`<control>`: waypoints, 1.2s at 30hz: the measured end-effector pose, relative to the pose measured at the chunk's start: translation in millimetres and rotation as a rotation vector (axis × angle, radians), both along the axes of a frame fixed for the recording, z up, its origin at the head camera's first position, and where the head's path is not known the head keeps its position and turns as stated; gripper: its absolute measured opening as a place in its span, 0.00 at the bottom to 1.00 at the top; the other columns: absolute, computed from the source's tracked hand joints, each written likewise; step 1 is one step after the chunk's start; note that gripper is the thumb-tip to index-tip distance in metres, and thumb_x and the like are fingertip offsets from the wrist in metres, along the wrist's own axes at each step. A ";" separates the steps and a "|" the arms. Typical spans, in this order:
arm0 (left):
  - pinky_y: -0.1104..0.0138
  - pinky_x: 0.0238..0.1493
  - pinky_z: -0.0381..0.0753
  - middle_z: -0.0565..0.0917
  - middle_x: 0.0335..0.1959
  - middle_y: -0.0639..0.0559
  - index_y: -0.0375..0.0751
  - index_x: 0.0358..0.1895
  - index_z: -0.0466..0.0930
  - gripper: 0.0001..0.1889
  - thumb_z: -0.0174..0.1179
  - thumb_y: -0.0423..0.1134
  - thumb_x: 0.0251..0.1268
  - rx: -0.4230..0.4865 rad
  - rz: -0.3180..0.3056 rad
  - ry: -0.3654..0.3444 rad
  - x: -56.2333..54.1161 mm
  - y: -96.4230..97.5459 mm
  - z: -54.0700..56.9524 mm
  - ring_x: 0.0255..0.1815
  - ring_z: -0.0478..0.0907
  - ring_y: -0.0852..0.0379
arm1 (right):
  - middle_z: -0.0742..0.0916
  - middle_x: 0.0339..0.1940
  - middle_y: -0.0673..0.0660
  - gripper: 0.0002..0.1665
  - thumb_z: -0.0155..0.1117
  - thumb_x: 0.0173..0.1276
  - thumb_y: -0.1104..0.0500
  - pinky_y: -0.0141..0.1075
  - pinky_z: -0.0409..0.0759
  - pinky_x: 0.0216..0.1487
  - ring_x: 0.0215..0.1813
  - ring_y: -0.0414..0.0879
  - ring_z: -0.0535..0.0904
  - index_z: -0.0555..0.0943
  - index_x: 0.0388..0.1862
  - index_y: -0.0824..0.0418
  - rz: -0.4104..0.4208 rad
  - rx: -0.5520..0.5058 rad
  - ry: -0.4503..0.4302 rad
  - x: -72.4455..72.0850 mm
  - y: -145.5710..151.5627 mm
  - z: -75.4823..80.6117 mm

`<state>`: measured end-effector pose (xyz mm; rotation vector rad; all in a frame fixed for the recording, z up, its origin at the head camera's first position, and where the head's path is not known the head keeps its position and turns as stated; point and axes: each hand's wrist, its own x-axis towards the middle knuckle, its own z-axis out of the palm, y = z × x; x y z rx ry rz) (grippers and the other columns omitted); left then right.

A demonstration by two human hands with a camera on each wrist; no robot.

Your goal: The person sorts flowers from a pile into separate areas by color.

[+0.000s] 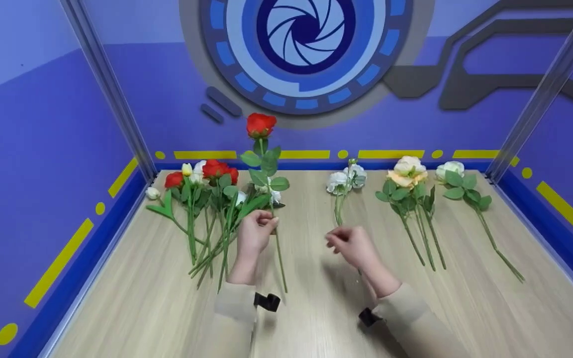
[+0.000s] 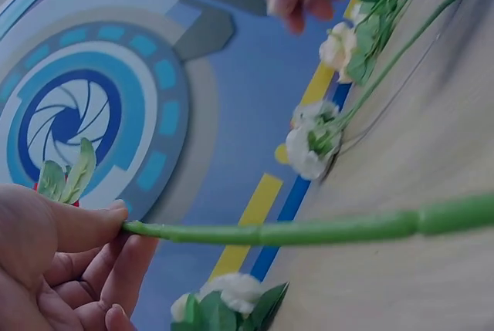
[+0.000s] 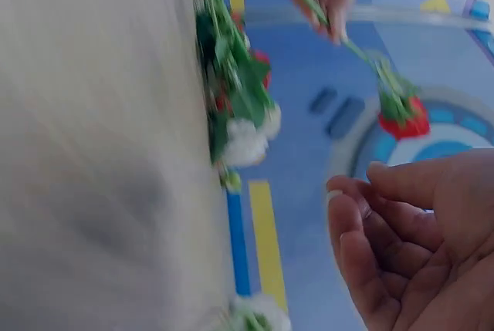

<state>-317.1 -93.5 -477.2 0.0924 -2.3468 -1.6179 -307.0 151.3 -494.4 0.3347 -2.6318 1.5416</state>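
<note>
A red rose (image 1: pixel 261 125) on a long leafy stem stands nearly upright in my left hand (image 1: pixel 255 233). Thumb and fingers pinch its green stem (image 2: pixel 332 232) about midway, with the lower end hanging over the table. My right hand (image 1: pixel 356 246) hovers to the right, fingers loosely curled, nothing between thumb and fingertips (image 3: pixel 378 167). Just beyond it on the table lie white flowers (image 1: pixel 338 183), their stems partly hidden behind the right hand. Left of the rose, a loose bunch of red roses (image 1: pixel 215 169) and white flowers lies partly behind the left hand.
Peach and cream flowers (image 1: pixel 408 174) lie at the right of the wooden table (image 1: pixel 306 318). A single white flower (image 1: pixel 449 170) with a long stem is farther right. Blue panels (image 1: pixel 132 99) enclose the back and sides, with metal posts (image 1: pixel 112 89) at the corners.
</note>
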 end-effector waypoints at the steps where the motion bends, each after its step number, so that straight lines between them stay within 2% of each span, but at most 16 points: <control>1: 0.65 0.36 0.84 0.88 0.34 0.41 0.31 0.41 0.85 0.08 0.70 0.33 0.64 0.009 -0.017 0.003 0.6 4.1 -0.3 0.32 0.85 0.54 | 0.91 0.30 0.62 0.07 0.68 0.71 0.64 0.34 0.85 0.31 0.28 0.47 0.86 0.88 0.38 0.68 0.044 -0.019 -0.002 3.4 -6.4 -3.0; 4: 0.66 0.34 0.85 0.88 0.33 0.40 0.30 0.40 0.85 0.08 0.70 0.32 0.64 0.028 -0.060 0.009 2.0 15.3 -2.0 0.29 0.86 0.55 | 0.91 0.32 0.64 0.10 0.68 0.72 0.61 0.32 0.85 0.30 0.27 0.46 0.86 0.88 0.40 0.69 0.176 -0.067 -0.036 13.7 -24.2 -12.5; 7: 0.68 0.33 0.84 0.89 0.33 0.40 0.29 0.40 0.84 0.08 0.69 0.32 0.65 0.050 -0.095 0.001 2.9 24.1 -4.9 0.27 0.87 0.55 | 0.92 0.32 0.63 0.12 0.69 0.72 0.58 0.30 0.84 0.30 0.27 0.41 0.86 0.88 0.41 0.68 0.249 -0.078 -0.096 23.1 -37.9 -20.0; 10: 0.70 0.32 0.83 0.89 0.33 0.40 0.29 0.41 0.83 0.08 0.69 0.32 0.66 0.068 -0.111 -0.021 3.3 30.4 -7.9 0.28 0.88 0.55 | 0.91 0.31 0.63 0.10 0.70 0.70 0.61 0.33 0.87 0.32 0.27 0.39 0.85 0.88 0.40 0.70 0.269 -0.093 -0.129 28.9 -45.3 -24.2; 13: 0.70 0.32 0.81 0.89 0.33 0.40 0.30 0.43 0.83 0.09 0.68 0.33 0.67 0.062 -0.128 -0.038 2.3 33.0 -10.2 0.28 0.88 0.55 | 0.91 0.30 0.64 0.07 0.70 0.69 0.65 0.37 0.88 0.33 0.27 0.40 0.85 0.87 0.37 0.71 0.264 -0.100 -0.123 30.5 -47.2 -26.0; 16: 0.68 0.35 0.82 0.90 0.35 0.41 0.31 0.45 0.85 0.10 0.68 0.36 0.68 -0.004 -0.137 -0.054 0.9 29.2 -11.1 0.31 0.88 0.53 | 0.91 0.29 0.64 0.07 0.70 0.69 0.65 0.32 0.86 0.30 0.26 0.38 0.84 0.87 0.35 0.70 0.252 -0.079 -0.102 28.2 -45.4 -27.9; 19: 0.62 0.40 0.84 0.91 0.38 0.43 0.35 0.46 0.87 0.10 0.68 0.38 0.68 -0.129 -0.091 -0.052 -0.7 17.4 -10.8 0.37 0.88 0.50 | 0.90 0.26 0.62 0.07 0.71 0.69 0.65 0.27 0.81 0.28 0.25 0.36 0.81 0.87 0.33 0.70 0.224 -0.063 -0.099 23.0 -41.3 -31.8; 23: 0.55 0.43 0.84 0.90 0.39 0.44 0.38 0.44 0.87 0.08 0.67 0.38 0.68 -0.272 0.055 -0.068 -2.9 -8.0 -11.7 0.40 0.87 0.47 | 0.87 0.21 0.55 0.08 0.71 0.68 0.65 0.26 0.73 0.24 0.22 0.37 0.79 0.86 0.31 0.70 0.160 -0.043 -0.140 15.4 -35.0 -37.0; 26: 0.52 0.44 0.84 0.89 0.43 0.42 0.38 0.46 0.86 0.08 0.66 0.38 0.70 -0.340 0.147 -0.145 -3.7 -28.8 -14.8 0.42 0.86 0.44 | 0.85 0.18 0.51 0.07 0.70 0.68 0.66 0.27 0.72 0.23 0.21 0.38 0.77 0.86 0.31 0.70 0.120 -0.041 -0.192 10.0 -32.3 -42.4; 29: 0.47 0.51 0.83 0.85 0.51 0.37 0.35 0.51 0.84 0.12 0.66 0.38 0.70 -0.414 0.218 -0.253 -5.2 -47.4 -20.0 0.51 0.83 0.37 | 0.87 0.20 0.51 0.06 0.70 0.68 0.67 0.27 0.75 0.23 0.21 0.37 0.79 0.87 0.33 0.71 0.096 -0.061 -0.243 4.0 -32.1 -48.4; 32: 0.42 0.59 0.80 0.79 0.61 0.28 0.28 0.55 0.82 0.15 0.62 0.34 0.71 -0.465 0.244 -0.352 -6.8 -61.1 -25.7 0.61 0.78 0.30 | 0.90 0.24 0.54 0.06 0.70 0.68 0.68 0.27 0.80 0.26 0.22 0.36 0.81 0.87 0.35 0.73 0.082 -0.098 -0.291 -2.0 -33.4 -52.6; 34: 0.40 0.59 0.80 0.75 0.64 0.24 0.26 0.57 0.81 0.16 0.59 0.32 0.72 -0.471 0.240 -0.400 -7.7 -67.4 -29.5 0.63 0.75 0.27 | 0.91 0.26 0.57 0.06 0.69 0.68 0.69 0.27 0.82 0.27 0.23 0.36 0.82 0.87 0.36 0.74 0.077 -0.130 -0.314 -5.0 -34.1 -54.2; 36: 0.40 0.58 0.81 0.74 0.65 0.22 0.25 0.59 0.79 0.16 0.56 0.29 0.73 -0.466 0.231 -0.419 -8.1 -71.6 -32.0 0.63 0.76 0.26 | 0.92 0.28 0.60 0.06 0.68 0.69 0.69 0.27 0.82 0.27 0.23 0.36 0.82 0.87 0.38 0.75 0.078 -0.155 -0.329 -7.2 -34.7 -55.3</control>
